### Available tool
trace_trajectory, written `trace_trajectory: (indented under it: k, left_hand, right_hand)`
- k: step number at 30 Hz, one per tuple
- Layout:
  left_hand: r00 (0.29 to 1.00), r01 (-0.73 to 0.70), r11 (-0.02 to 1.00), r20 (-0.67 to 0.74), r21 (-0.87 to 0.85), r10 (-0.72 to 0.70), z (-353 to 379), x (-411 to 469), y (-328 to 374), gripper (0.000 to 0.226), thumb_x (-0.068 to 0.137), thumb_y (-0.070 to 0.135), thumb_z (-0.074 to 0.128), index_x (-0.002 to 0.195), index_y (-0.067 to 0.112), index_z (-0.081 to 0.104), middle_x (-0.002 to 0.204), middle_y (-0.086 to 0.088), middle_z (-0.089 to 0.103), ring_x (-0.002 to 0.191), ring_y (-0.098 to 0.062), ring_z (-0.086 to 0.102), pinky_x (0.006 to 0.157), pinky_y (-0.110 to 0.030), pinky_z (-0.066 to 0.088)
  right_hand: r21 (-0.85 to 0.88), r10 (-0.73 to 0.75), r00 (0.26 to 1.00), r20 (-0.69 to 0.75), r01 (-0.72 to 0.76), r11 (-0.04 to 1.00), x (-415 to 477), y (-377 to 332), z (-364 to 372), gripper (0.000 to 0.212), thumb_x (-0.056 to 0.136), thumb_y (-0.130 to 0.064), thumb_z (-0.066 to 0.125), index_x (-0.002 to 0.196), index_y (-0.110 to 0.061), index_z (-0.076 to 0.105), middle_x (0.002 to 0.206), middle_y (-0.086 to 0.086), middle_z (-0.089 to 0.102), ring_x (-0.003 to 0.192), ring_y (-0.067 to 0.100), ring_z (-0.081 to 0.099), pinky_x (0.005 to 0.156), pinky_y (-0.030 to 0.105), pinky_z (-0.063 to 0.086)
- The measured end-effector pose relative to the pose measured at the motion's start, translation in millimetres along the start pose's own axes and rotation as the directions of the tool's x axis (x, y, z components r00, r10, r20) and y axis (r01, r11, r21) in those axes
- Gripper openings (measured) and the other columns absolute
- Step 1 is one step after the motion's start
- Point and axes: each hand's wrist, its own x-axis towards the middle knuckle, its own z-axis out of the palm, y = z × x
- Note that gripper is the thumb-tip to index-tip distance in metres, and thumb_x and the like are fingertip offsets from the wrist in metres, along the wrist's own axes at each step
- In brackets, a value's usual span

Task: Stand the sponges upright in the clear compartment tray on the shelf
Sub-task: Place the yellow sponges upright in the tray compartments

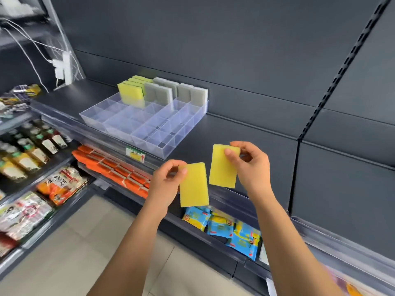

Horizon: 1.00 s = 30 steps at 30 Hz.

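Yellow foam is all that shows of the 2 held sponges: the left hand [168, 180] pinches the left-hand sponge [193, 185] by its upper corner between thumb and fingers, and the right hand [250, 165] pinches the right-hand sponge [223, 167] at its top edge, both in the air in front of the clear compartment tray [181, 144] and to its right, well apart from it. Such light corner grips could let a sponge swing or slip on the way over. The tray's transparent dividers are hard to read, so a lower edge may catch a wall, or a hand may knock the yellow sponges [130, 92] and grey sponges [162, 95] standing at the tray's back. The held sponges' far faces, the fingers behind them and the tray's rearmost compartments are hidden.
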Motion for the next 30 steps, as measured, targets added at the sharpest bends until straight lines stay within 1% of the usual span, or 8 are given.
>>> trace_trajectory:
  k: [3,8,13,16,19,23,27,30]
  left_hand:
    - [0.999,0.018,1.0,-0.027,0.004,-0.018,-35,8,-3,0.019,0.089,0.02,0.061,0.081,0.036,0.065,0.092,0.007,0.065,0.086,-0.012,0.059,0.071,-0.027,0.049]
    - [0.998,0.009,1.0,-0.065,-0.005,-0.009,-84,27,-8,0.016,0.088,0.024,0.062,0.081,0.037,0.065,0.079,0.018,0.065,0.071,0.006,0.058,0.065,-0.021,0.045]
    - [0.992,-0.001,0.999,-0.124,-0.038,-0.004,-118,57,-11,0.021,0.089,0.02,0.061,0.079,0.037,0.065,0.084,0.011,0.065,0.077,-0.003,0.058,0.064,-0.018,0.047]
    - [0.989,0.005,1.0,-0.148,-0.022,-0.009,-137,82,-11,0.02,0.09,0.02,0.061,0.079,0.038,0.065,0.091,0.003,0.065,0.083,-0.012,0.058,0.067,-0.026,0.048]
    - [0.985,-0.013,1.0,-0.172,-0.001,0.012,-156,118,-9,0.017,0.09,0.02,0.06,0.083,0.035,0.064,0.096,0.004,0.065,0.088,-0.011,0.057,0.069,-0.024,0.046]
    - [0.979,-0.031,0.999,-0.204,-0.029,0.024,-176,165,-3,0.021,0.09,0.016,0.06,0.08,0.035,0.066,0.093,0.005,0.065,0.084,-0.009,0.058,0.069,-0.023,0.047]
    - [0.978,-0.023,1.0,-0.208,-0.004,0.022,-194,212,2,0.014,0.09,0.015,0.059,0.087,0.027,0.066,0.095,0.003,0.066,0.087,-0.015,0.06,0.073,-0.031,0.052]
    - [0.979,-0.032,0.999,-0.204,-0.01,0.03,-207,241,4,0.012,0.091,0.013,0.058,0.088,0.022,0.065,0.091,0.002,0.065,0.079,-0.013,0.06,0.063,-0.026,0.052]
  right_hand:
    - [0.003,-0.014,0.999,0.037,0.014,1.0,-1,-10,38,0.01,0.079,-0.032,0.073,0.088,-0.034,0.067,0.071,-0.009,0.054,0.065,0.006,0.046,0.064,0.022,0.043]
    - [0.016,-0.028,0.995,0.094,0.027,1.0,7,-26,91,0.011,0.079,-0.031,0.073,0.089,-0.033,0.068,0.073,-0.009,0.057,0.067,0.008,0.049,0.065,0.025,0.046]
    - [0.028,-0.017,0.991,0.135,0.014,1.0,29,-33,141,0.012,0.078,-0.03,0.074,0.089,-0.032,0.068,0.074,-0.008,0.057,0.067,0.009,0.049,0.066,0.027,0.046]
    - [0.033,-0.021,0.987,0.156,0.016,0.999,48,-36,170,0.013,0.078,-0.031,0.074,0.09,-0.031,0.069,0.075,-0.007,0.057,0.067,0.011,0.047,0.066,0.028,0.045]
    - [0.052,-0.046,0.984,0.172,0.038,0.998,74,-40,201,0.011,0.078,-0.031,0.074,0.087,-0.034,0.067,0.074,-0.011,0.057,0.066,0.01,0.047,0.063,0.025,0.043]
    - [0.064,-0.065,0.982,0.177,0.054,0.996,112,-46,238,0.012,0.079,-0.033,0.073,0.084,-0.039,0.064,0.073,-0.012,0.054,0.066,0.008,0.047,0.061,0.025,0.043]
    - [0.067,-0.098,0.977,0.189,0.087,0.994,147,-50,273,0.011,0.08,-0.031,0.072,0.088,-0.034,0.065,0.074,-0.007,0.055,0.067,0.009,0.047,0.063,0.026,0.044]
    - [0.071,-0.092,0.976,0.195,0.08,0.994,169,-53,296,0.012,0.08,-0.03,0.073,0.086,-0.035,0.064,0.07,-0.009,0.053,0.066,0.011,0.047,0.063,0.03,0.046]
